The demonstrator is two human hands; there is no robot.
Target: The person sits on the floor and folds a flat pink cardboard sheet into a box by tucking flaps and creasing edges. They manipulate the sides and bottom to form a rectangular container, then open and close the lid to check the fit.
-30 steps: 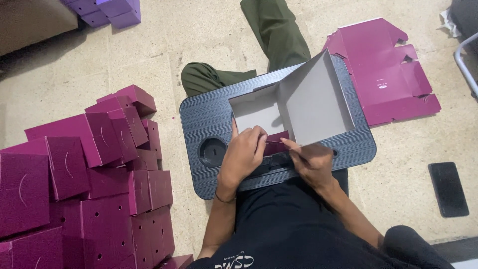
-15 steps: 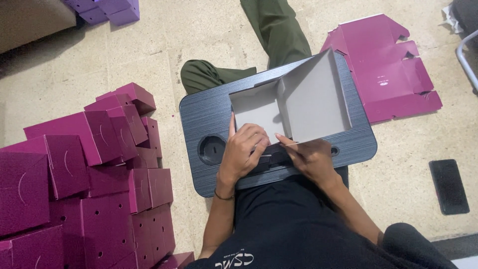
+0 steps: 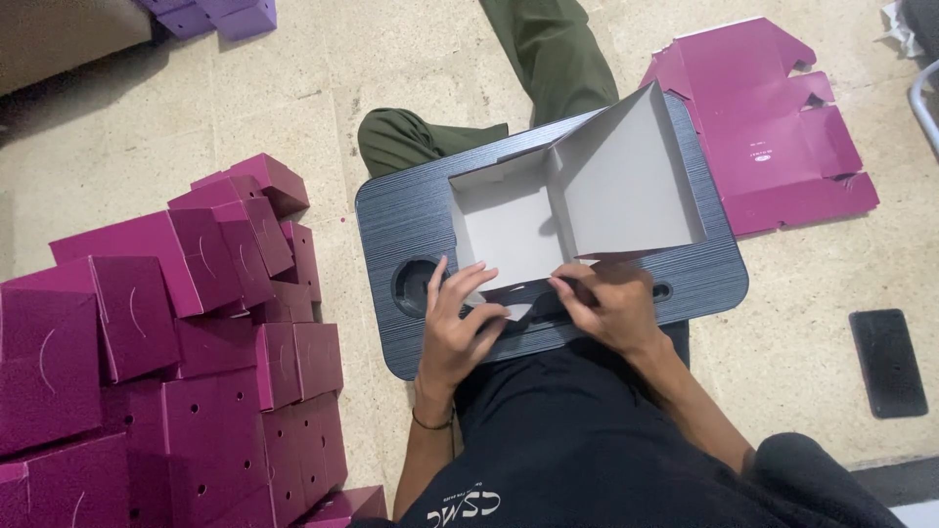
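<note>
Currently the half-folded box point(image 3: 577, 210) sits on the dark lap tray point(image 3: 411, 220), grey inside facing up, one large flap raised at the right. Left hand point(image 3: 460, 328) lies on the near edge of the box, fingers spread and nearly flat, pressing a small grey flap point(image 3: 509, 308); no closed grip. Right hand point(image 3: 611, 308) is just beside it, fingers curled onto the near wall of the box, pinching its edge; how tight, cannot tell. Round cup recess point(image 3: 416, 286) in the tray lies just left of the left hand. Pile of folded purple boxes point(image 3: 176, 342) on the floor at left. Flat purple blank point(image 3: 773, 127) at right, beyond the tray. Black phone point(image 3: 888, 362) on the floor, right.
</note>
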